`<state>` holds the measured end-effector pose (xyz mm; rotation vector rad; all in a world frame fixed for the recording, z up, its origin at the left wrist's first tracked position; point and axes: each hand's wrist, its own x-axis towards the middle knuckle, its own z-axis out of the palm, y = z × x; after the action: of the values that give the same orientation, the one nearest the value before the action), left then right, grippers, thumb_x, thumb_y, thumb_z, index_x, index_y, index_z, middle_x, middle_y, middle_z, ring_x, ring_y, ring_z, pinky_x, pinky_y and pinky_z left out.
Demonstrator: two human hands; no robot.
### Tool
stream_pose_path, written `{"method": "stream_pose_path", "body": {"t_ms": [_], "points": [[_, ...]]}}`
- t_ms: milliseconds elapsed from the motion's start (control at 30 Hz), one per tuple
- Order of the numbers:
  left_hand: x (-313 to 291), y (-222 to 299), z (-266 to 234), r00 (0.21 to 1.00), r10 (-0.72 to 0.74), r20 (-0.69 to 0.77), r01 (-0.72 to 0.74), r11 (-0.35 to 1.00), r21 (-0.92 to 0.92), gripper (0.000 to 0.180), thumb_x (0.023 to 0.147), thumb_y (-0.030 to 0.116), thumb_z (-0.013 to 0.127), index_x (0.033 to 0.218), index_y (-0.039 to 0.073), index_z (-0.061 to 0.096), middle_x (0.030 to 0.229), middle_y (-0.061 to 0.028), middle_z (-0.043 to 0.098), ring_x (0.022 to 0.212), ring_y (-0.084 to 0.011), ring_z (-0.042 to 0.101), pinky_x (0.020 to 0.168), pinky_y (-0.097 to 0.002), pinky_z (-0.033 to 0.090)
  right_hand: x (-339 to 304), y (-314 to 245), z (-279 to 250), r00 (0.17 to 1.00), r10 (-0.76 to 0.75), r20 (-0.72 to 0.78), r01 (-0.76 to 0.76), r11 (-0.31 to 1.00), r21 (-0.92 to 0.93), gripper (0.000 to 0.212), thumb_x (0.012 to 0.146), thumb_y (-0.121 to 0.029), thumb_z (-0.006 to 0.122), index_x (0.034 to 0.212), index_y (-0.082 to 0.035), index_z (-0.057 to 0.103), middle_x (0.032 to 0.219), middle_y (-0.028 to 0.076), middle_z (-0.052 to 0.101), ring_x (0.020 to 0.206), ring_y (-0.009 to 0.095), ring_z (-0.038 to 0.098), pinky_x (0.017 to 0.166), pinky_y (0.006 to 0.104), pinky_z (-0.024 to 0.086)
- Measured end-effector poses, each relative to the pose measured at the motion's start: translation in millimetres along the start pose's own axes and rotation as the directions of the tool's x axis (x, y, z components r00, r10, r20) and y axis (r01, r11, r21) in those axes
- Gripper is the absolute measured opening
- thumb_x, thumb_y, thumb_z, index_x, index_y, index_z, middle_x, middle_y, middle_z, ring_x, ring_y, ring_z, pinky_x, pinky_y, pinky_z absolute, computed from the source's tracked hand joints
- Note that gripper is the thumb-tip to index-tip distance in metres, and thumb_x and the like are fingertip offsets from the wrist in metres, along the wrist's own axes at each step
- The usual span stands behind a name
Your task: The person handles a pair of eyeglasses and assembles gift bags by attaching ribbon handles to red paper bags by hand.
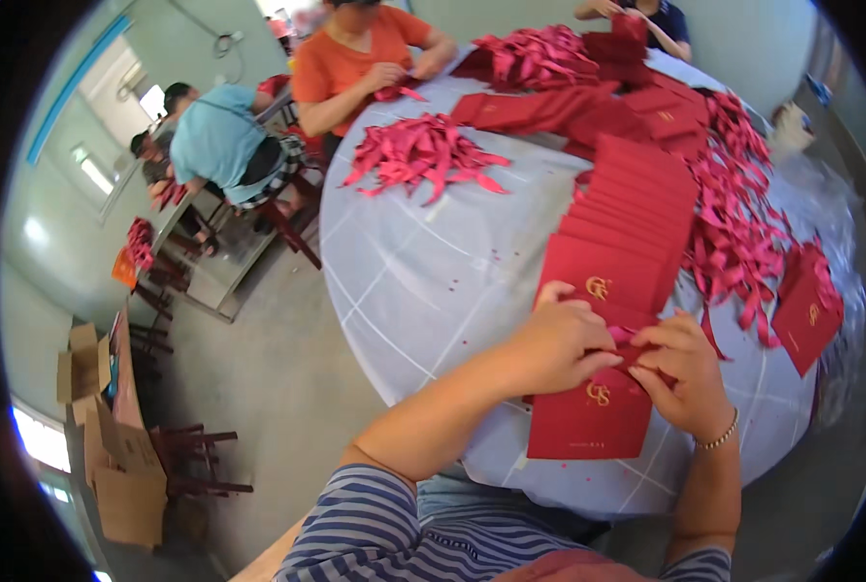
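Both my hands meet over a red paper pouch [586, 432] with a gold emblem, which lies at the table's near edge. My left hand [567, 338] is closed, its fingertips pinching a short pink ribbon [623, 335] at the pouch's upper part. From the other side my right hand [683, 373] pinches at the same ribbon, thumb and fingers together. Fingers hide much of the ribbon and any knot. Just beyond my hands, a long fanned row of red pouches [637, 209] runs away across the table.
The round table has a white cloth [404, 262]. Pink ribbon heaps lie at the far left [421, 155] and along the right [738, 233]. A tied red pouch [807, 308] rests at the right edge. A person in orange [341, 73] works across from me. Cardboard boxes [122, 466] stand at left.
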<state>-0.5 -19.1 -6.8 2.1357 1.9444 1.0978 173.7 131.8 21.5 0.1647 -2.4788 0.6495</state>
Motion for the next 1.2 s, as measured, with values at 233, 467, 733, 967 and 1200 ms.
{"method": "stream_pose_path", "body": {"t_ms": [233, 467, 733, 967, 1200], "points": [[0, 9, -1, 1.000, -0.005, -0.001, 0.005, 1.000, 0.014, 0.010, 0.082, 0.021, 0.072, 0.081, 0.012, 0.069, 0.076, -0.0029, 0.063, 0.082, -0.0225, 0.061, 0.096, -0.0483, 0.033, 0, -8, 5, 0.997, -0.013, 0.078, 0.019, 0.997, -0.076, 0.012, 0.074, -0.008, 0.075, 0.076, -0.006, 0.063, 0.088, 0.008, 0.063, 0.083, 0.029, 0.059, 0.088, 0.0458, 0.044], [3, 24, -3, 0.993, 0.016, 0.116, -0.036, 0.984, 0.173, 0.015, 0.080, 0.023, 0.072, 0.089, 0.012, 0.069, 0.084, -0.0035, 0.063, 0.095, -0.0226, 0.061, 0.105, -0.0544, 0.028, -4, -3, 6, 0.994, 0.036, 0.102, -0.041, 0.998, 0.048, 0.012, 0.075, -0.007, 0.071, 0.071, -0.003, 0.059, 0.072, 0.014, 0.059, 0.073, 0.035, 0.056, 0.087, 0.0486, 0.044], [19, 40, -4, 0.961, -0.142, 0.236, 0.121, 0.987, 0.102, 0.016, 0.078, 0.020, 0.068, 0.086, 0.007, 0.065, 0.085, -0.0124, 0.068, 0.088, -0.0296, 0.065, 0.092, -0.0472, 0.039, -2, -16, 5, 0.998, -0.050, -0.034, 0.049, 0.999, -0.011, 0.008, 0.078, -0.001, 0.066, 0.075, -0.001, 0.059, 0.078, 0.013, 0.058, 0.078, 0.034, 0.056, 0.091, 0.0495, 0.043], [34, 31, 10, 0.976, -0.181, 0.123, 0.179, 0.984, 0.025, 0.016, 0.079, 0.020, 0.067, 0.085, 0.005, 0.069, 0.080, -0.0178, 0.068, 0.080, -0.0366, 0.067, 0.074, -0.0463, 0.051, -9, -10, 7, 0.988, 0.114, -0.104, -0.121, 0.991, -0.053, 0.004, 0.083, -0.001, 0.064, 0.081, 0.000, 0.061, 0.086, 0.013, 0.059, 0.083, 0.033, 0.055, 0.091, 0.0463, 0.044], [26, -12, 18, 0.976, -0.207, 0.060, 0.215, 0.959, -0.184, 0.020, 0.084, 0.022, 0.068, 0.094, 0.005, 0.069, 0.089, -0.0174, 0.069, 0.087, -0.0362, 0.065, 0.077, -0.0461, 0.051, -12, -8, 9, 0.970, 0.124, -0.210, -0.159, 0.975, -0.155, 0.026, 0.087, -0.004, 0.065, 0.112, -0.001, 0.069, 0.101, 0.016, 0.062, 0.090, 0.032, 0.058, 0.079, 0.0386, 0.046]]}}
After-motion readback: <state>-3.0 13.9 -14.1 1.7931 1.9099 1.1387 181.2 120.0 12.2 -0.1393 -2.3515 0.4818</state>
